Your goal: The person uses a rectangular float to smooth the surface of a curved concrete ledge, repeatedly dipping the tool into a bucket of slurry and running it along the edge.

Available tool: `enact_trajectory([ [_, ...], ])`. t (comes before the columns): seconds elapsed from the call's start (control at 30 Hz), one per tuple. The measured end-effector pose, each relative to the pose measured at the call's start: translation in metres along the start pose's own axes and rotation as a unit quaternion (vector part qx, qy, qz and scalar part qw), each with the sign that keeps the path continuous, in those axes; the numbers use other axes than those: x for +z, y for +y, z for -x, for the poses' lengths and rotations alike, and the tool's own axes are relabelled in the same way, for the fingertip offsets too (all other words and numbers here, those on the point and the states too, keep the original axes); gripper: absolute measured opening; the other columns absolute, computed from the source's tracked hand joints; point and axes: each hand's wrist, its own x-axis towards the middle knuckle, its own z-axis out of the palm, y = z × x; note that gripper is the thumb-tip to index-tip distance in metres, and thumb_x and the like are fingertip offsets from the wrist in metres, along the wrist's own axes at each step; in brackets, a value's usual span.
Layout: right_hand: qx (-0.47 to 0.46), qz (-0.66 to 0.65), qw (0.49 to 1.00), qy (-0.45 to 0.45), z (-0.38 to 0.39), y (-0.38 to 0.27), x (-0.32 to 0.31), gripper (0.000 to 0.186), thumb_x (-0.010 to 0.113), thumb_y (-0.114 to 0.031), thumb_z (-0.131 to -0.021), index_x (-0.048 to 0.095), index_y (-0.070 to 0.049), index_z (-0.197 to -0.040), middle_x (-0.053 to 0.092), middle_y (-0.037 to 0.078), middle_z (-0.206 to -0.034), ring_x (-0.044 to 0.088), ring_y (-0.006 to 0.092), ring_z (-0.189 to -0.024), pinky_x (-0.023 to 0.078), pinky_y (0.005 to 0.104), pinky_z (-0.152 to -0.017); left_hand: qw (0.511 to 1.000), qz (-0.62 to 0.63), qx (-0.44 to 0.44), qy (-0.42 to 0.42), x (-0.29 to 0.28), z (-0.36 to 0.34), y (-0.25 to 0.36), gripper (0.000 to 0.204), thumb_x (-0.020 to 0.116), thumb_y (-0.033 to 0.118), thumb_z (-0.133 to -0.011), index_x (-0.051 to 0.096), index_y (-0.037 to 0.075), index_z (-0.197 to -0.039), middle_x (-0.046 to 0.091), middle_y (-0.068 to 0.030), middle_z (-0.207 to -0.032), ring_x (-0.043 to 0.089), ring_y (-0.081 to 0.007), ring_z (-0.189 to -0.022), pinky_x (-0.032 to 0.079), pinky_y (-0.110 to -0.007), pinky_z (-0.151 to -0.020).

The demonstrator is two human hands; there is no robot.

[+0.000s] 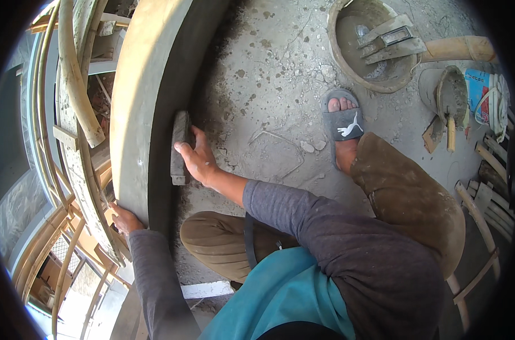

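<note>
a person's right hand (199, 157) is clamped on a long, rectangular, grey-coated block (180, 148), the thumb over its near side, at the inner face of a curved, smooth, grey low wall (134, 107). the block lies lengthwise along that dark, damp-looking face; whether its whole length touches cannot be told. the left hand (124, 219), well apart from the right, rests at the outer edge of the wall's top, fingers bent; whether it grips anything cannot be told. sunlight falls across part of the wall's top.

beyond the wall, to the left, stand pale bamboo poles (79, 85) and a weathered, plaster-spattered wooden board (70, 124). to the right of the block spreads a dusty grey floor (268, 73), strewn with crumbs of rubble and dark splashes.

the person, in dark grey sleeves (280, 201), a teal top (280, 294) and dusty brown trousers (405, 192), sits or crouches low, one foot in a grey open-toed sandal (343, 126). ahead of that foot stands a wide, round, mortar-crusted tub (334, 48), flat hand tools (394, 37) lying across its inside. just beside the tub are a thick, pale bamboo pole (458, 49), a small grey bucket (432, 85) and a blue-and-red container (477, 93).
</note>
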Motion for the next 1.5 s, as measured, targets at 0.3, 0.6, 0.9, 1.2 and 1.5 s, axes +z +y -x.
enact_trajectory([
  [0.3, -0.428, -0.004, 0.882, 0.198, -0.202, -0.172, -0.116, 0.075, 0.060, -0.044, -0.096, 0.035, 0.002, -0.151, 0.049, 0.024, -0.146, 0.049, 0.0350, -0.133, 0.039, 0.0404, -0.110, 0.999, 0.009, 0.015, -0.035, 0.009, -0.006, 0.001, 0.093, 0.032, 0.075, -0.093, 0.057, -0.006, -0.133, 0.064, -0.0242, -0.127, 0.061, -0.0385, -0.117, 0.043, -0.049, -0.105],
  [0.6, 0.050, -0.112, 0.992, -0.015, -0.042, -0.027, -0.013, 0.093, 0.067, -0.044, -0.088, 0.016, -0.004, -0.155, 0.037, 0.026, -0.151, 0.038, 0.0346, -0.141, 0.032, 0.0428, -0.115, 0.999, 0.004, 0.016, -0.038, -0.002, 0.002, 0.003, 0.094, 0.032, 0.075, -0.093, 0.060, -0.005, -0.131, 0.064, -0.0241, -0.127, 0.060, -0.0377, -0.118, 0.041, -0.048, -0.107],
  [0.9, -0.268, -0.083, 0.946, 0.160, -0.143, -0.156, -0.101, 0.083, 0.060, -0.046, -0.090, 0.029, -0.002, -0.153, 0.047, 0.026, -0.146, 0.048, 0.0377, -0.133, 0.039, 0.0412, -0.109, 0.999, -0.003, 0.000, -0.055, -0.008, -0.008, -0.002, 0.092, 0.030, 0.076, -0.093, 0.052, 0.001, -0.142, 0.055, -0.0245, -0.140, 0.051, -0.0418, -0.130, 0.036, -0.053, -0.110],
  [1.2, -0.062, -0.087, 0.992, 0.066, -0.120, -0.117, -0.059, 0.092, 0.062, -0.050, -0.091, 0.017, -0.003, -0.156, 0.037, 0.030, -0.151, 0.042, 0.0420, -0.137, 0.038, 0.0443, -0.112, 1.000, -0.007, -0.005, -0.027, -0.003, -0.014, -0.012, 0.093, 0.031, 0.076, -0.093, 0.050, 0.001, -0.144, 0.052, -0.0246, -0.144, 0.044, -0.0425, -0.136, 0.031, -0.052, -0.114],
  [1.5, -0.230, 0.000, 0.969, 0.094, -0.046, -0.065, -0.025, 0.094, 0.062, -0.045, -0.094, 0.012, 0.004, -0.156, 0.026, 0.030, -0.157, 0.029, 0.0398, -0.146, 0.026, 0.0429, -0.120, 0.999, 0.016, 0.002, -0.029, -0.005, -0.016, -0.014, 0.093, 0.032, 0.075, -0.093, 0.052, -0.002, -0.141, 0.055, -0.0247, -0.138, 0.052, -0.0402, -0.127, 0.037, -0.050, -0.109],
])
